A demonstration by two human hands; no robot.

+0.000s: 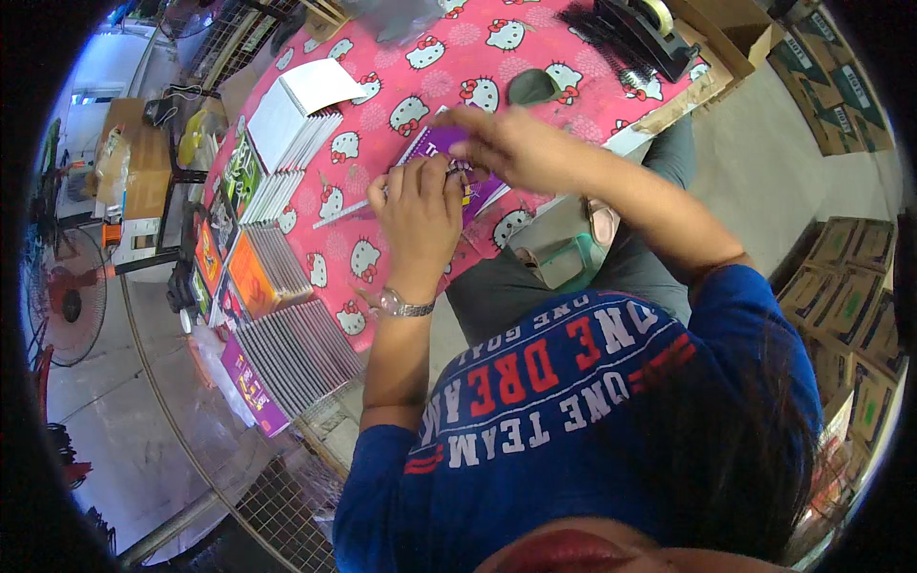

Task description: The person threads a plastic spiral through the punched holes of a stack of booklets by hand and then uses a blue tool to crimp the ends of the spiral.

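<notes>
A purple notebook (pixel 478 197) with printed lettering lies on the pink patterned tablecloth, with what looks like a spiral edge on its upper left side. My left hand (pixel 420 215), with a metal watch on the wrist, is closed with curled fingers over the notebook's left edge; its fingertips are partly hidden. From under that hand a thin pale strip (pixel 340 214) runs out to the left over the cloth. Over the notebook's upper part hovers my right hand (pixel 521 151), slightly blurred, its fingers stretched apart and apparently holding nothing.
Stacked notebooks line the table's left side: white ones (pixel 291 110), orange ones (pixel 263 272) and dark-edged ones (pixel 296 353). Beyond my hands lie a dark green oval item (pixel 533 88), a black tape dispenser (pixel 654 38) and black bristly wire pieces (pixel 607 48). Cartons (pixel 845 286) stand at right.
</notes>
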